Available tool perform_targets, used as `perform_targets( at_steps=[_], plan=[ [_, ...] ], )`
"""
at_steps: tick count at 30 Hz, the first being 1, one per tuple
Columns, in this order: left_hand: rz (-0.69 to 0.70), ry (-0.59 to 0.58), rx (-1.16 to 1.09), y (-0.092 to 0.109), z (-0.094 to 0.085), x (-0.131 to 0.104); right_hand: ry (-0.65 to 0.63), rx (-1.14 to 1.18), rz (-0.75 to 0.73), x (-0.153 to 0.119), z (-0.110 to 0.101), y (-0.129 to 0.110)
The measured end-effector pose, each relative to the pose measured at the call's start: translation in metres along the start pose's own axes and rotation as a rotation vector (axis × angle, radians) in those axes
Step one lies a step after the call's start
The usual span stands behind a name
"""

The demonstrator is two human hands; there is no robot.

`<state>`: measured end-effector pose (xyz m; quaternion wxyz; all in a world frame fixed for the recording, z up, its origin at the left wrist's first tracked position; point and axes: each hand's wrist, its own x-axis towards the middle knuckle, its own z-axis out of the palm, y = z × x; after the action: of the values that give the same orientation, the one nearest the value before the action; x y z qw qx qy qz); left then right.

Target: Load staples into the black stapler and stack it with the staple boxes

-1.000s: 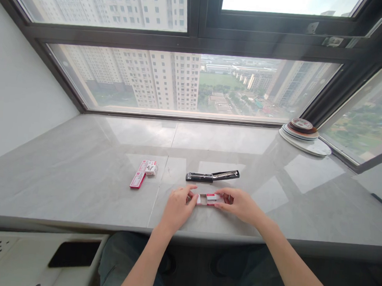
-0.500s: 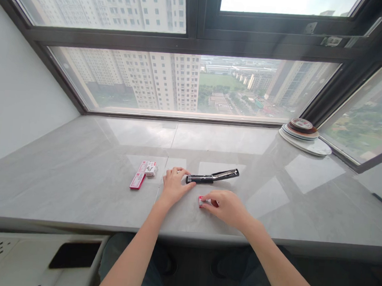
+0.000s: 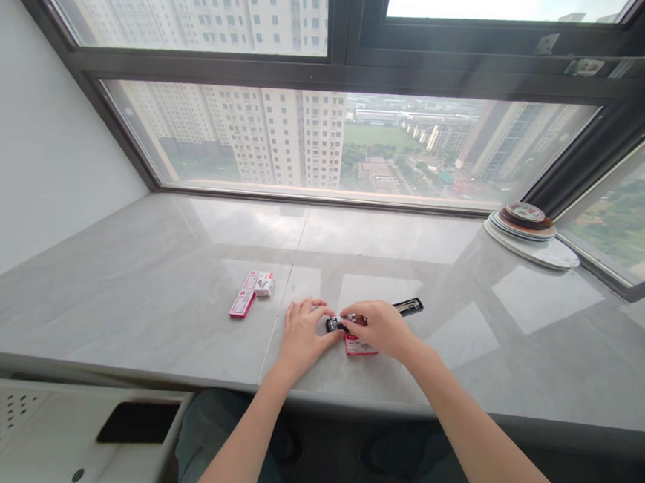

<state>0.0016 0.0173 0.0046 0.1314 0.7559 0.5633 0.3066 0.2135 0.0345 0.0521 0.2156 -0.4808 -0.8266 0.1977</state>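
A black stapler (image 3: 409, 306), opened out, lies on the grey countertop with its top arm pointing away to the right. My left hand (image 3: 301, 340) grips the stapler's left end between thumb and fingers. Over the stapler's body is my right hand (image 3: 387, 327), its thumb and fingertips pinched together at the metal channel. Something silvery shows by those fingertips, too small to name. Just below that hand sits a small pink and white box (image 3: 362, 346), partly covered by it. The middle of the stapler is hidden behind my right hand.
Two pink and white boxes (image 3: 242, 304) lie to the left, touching a small white box (image 3: 264, 284). A stack of round plates or mats (image 3: 532, 239) stands at the back right by the window. The countertop's front edge (image 3: 399, 405) runs close to me.
My right hand has moved from the small box up to the stapler, leaving the box on the countertop. The stapler has shifted slightly toward me, with my left hand still at its end.
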Motion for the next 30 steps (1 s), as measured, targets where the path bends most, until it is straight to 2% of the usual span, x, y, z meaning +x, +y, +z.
perform_targets(
  at_steps=[11,14,17,19,22,24,26,28,30],
  plan=[
    [0.002,0.005,-0.009,-0.001,0.0,-0.001,0.105,-0.094,0.189,-0.014,0.001,-0.007],
    [0.006,0.008,-0.006,-0.001,0.001,-0.001,0.09,0.002,0.196,-0.018,0.006,-0.016],
    [0.015,0.008,-0.013,0.0,0.001,-0.001,0.025,0.194,0.17,-0.023,0.008,-0.025],
    [0.017,0.005,-0.021,0.0,0.0,-0.002,0.026,0.29,0.168,-0.028,0.009,-0.025],
    [0.008,-0.003,-0.026,0.001,0.0,-0.002,0.167,0.318,0.305,-0.041,0.004,-0.008],
    [0.001,-0.004,-0.028,0.001,0.0,-0.001,0.243,0.27,0.457,-0.052,-0.003,0.015],
    [-0.008,0.0,-0.034,0.002,0.001,0.0,0.265,0.221,0.578,-0.06,-0.012,0.039],
    [-0.018,0.004,-0.042,0.001,0.001,0.0,0.275,0.308,0.599,-0.062,-0.022,0.055],
    [-0.029,0.006,-0.048,0.001,0.002,0.001,0.262,0.494,0.534,-0.055,-0.028,0.06]
  ],
)
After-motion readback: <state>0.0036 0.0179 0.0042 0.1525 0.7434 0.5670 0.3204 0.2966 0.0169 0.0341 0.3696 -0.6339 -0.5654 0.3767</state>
